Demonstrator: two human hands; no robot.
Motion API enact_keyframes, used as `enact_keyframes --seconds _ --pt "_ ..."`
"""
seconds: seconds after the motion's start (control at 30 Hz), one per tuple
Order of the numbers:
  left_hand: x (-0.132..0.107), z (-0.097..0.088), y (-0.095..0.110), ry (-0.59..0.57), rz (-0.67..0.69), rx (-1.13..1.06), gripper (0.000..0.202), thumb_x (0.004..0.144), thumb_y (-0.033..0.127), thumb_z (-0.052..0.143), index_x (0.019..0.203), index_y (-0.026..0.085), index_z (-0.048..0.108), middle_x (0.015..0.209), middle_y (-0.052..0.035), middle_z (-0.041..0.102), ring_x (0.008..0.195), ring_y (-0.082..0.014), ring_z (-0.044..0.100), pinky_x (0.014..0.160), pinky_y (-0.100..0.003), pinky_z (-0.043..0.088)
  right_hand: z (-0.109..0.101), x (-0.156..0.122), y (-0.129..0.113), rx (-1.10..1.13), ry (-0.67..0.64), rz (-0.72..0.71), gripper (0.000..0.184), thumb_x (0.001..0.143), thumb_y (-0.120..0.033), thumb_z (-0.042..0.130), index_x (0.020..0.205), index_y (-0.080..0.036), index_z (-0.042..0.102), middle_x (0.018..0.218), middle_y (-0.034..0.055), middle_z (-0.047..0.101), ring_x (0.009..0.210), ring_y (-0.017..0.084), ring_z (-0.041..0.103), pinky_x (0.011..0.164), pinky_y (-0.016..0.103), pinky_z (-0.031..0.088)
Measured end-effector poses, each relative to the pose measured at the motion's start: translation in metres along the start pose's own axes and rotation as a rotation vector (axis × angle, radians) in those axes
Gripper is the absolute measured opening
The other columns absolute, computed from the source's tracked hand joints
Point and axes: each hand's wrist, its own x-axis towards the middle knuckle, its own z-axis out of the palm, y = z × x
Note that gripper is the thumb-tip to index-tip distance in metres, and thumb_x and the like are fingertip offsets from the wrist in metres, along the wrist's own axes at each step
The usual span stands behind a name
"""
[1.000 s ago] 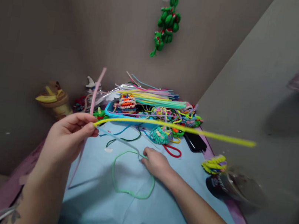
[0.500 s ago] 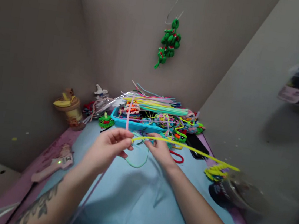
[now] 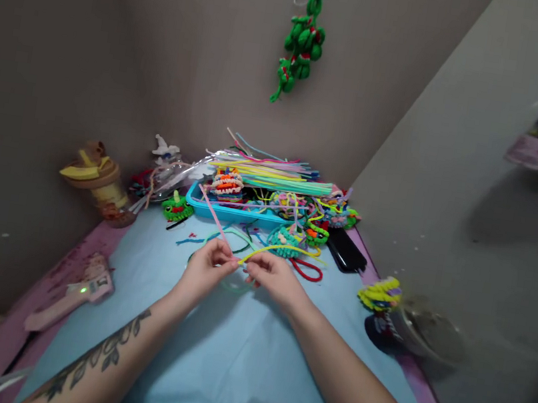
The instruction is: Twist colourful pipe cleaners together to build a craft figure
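Observation:
My left hand and my right hand meet over the light blue sheet, fingers pinched together. Between them they hold a yellow pipe cleaner that arcs to the right, and a pink pipe cleaner that slants up and to the left from my left fingers. A mint green pipe cleaner loop lies just under the hands, mostly hidden by them.
A blue tray heaped with pipe cleaners and woven figures stands at the back. A black phone, a red loop, a yellow-lidded jar, a pink glue gun and a green figure hanging on the wall surround it.
My hands have come together at the middle of the sheet. The yellow pipe cleaner, straight and pointing right before, is now bent into a short arc. The pink one has tilted left.

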Motion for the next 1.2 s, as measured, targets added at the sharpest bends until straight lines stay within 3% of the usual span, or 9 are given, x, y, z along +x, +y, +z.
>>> enact_keyframes --seconds 0.1,0.2,0.27,0.37,0.47,0.63,0.8,0.97,1.2 --pt "0.004 0.0 -0.002 -0.03 0.064 0.058 0.033 0.064 0.027 0.07 0.072 0.021 0.039 0.063 0.0055 0.056 0.059 -0.0114 0.056 0.057 -0.022 0.042 0.011 0.01 0.004 0.07 0.034 0.034 0.027 0.062 -0.038 0.072 0.072 -0.015 0.063 0.053 -0.0039 0.054 0.044 0.008 0.045 0.043 0.021 0.032" --pt "0.01 -0.016 -0.002 -0.112 0.061 0.249 0.026 0.069 0.032 0.065 0.076 0.021 0.042 0.067 0.0028 0.058 0.062 -0.0142 0.058 0.058 -0.024 0.043 0.012 0.017 0.014 0.089 0.068 0.072 0.024 0.062 -0.036 0.071 0.067 -0.014 0.062 0.047 -0.0057 0.048 0.04 0.007 0.038 0.04 0.021 0.026" --pt "0.015 -0.031 0.0 -0.041 0.074 0.566 0.018 0.077 0.037 0.055 0.081 0.021 0.047 0.073 -0.0013 0.061 0.067 -0.0173 0.06 0.061 -0.027 0.043 0.009 0.019 0.02 0.095 0.108 0.092 0.022 0.062 -0.035 0.069 0.068 -0.014 0.061 0.046 -0.0064 0.046 0.04 0.007 0.036 0.04 0.021 0.024" --pt "0.024 -0.051 0.0 0.095 0.014 1.142 0.024 0.081 0.043 0.047 0.082 0.02 0.053 0.084 -0.0094 0.064 0.076 -0.0237 0.061 0.061 -0.03 0.04 0.004 0.021 0.025 0.099 0.139 0.123 0.018 0.064 -0.032 0.064 0.071 -0.015 0.06 0.048 -0.0064 0.046 0.041 0.007 0.036 0.04 0.021 0.025" --pt "0.03 -0.062 -0.004 0.066 -0.125 1.375 0.036 0.08 0.052 0.045 0.088 0.018 0.056 0.084 -0.0144 0.067 0.073 -0.0282 0.063 0.057 -0.031 0.038 0.003 0.021 0.029 0.096 0.103 0.099 0.013 0.066 -0.028 0.061 0.072 -0.016 0.058 0.053 -0.0047 0.049 0.048 0.009 0.043 0.048 0.022 0.033" --pt "0.029 -0.066 -0.012 -0.035 -0.208 1.384 0.038 0.081 0.055 0.043 0.084 0.02 0.059 0.082 -0.0117 0.069 0.073 -0.0255 0.064 0.056 -0.028 0.036 0.008 0.018 0.037 0.085 0.052 0.033 0.015 0.069 -0.03 0.061 0.075 -0.017 0.058 0.07 -0.0008 0.056 0.066 0.013 0.05 0.063 0.026 0.038" --pt "0.026 -0.06 -0.013 0.08 -0.139 1.343 0.046 0.081 0.052 0.046 0.113 0.019 0.045 0.09 -0.0096 0.068 0.075 -0.0229 0.064 0.055 -0.027 0.035 0.01 0.018 0.043 0.077 0.027 0.015 0.017 0.07 -0.033 0.061 0.076 -0.017 0.057 0.073 0.0002 0.056 0.07 0.015 0.051 0.068 0.027 0.038" --pt "0.028 -0.055 -0.011 0.041 -0.187 1.323 0.032 0.081 0.038 0.05 0.108 0.022 0.046 0.081 -0.0059 0.068 0.074 -0.024 0.063 0.053 -0.027 0.031 0.013 0.016 0.043 0.081 0.002 0.016 0.016 0.069 -0.032 0.061 0.075 -0.018 0.057 0.073 0.0 0.055 0.07 0.014 0.049 0.068 0.027 0.037" --pt "0.028 -0.061 -0.02 0.111 0.019 0.87 0.018 0.077 0.025 0.05 0.095 0.022 0.047 0.065 0.003 0.058 0.058 -0.0152 0.057 0.054 -0.024 0.036 0.012 0.015 0.043 0.078 -0.027 0.01 0.018 0.068 -0.033 0.063 0.075 -0.017 0.057 0.071 -0.0006 0.054 0.067 0.014 0.048 0.065 0.027 0.036"
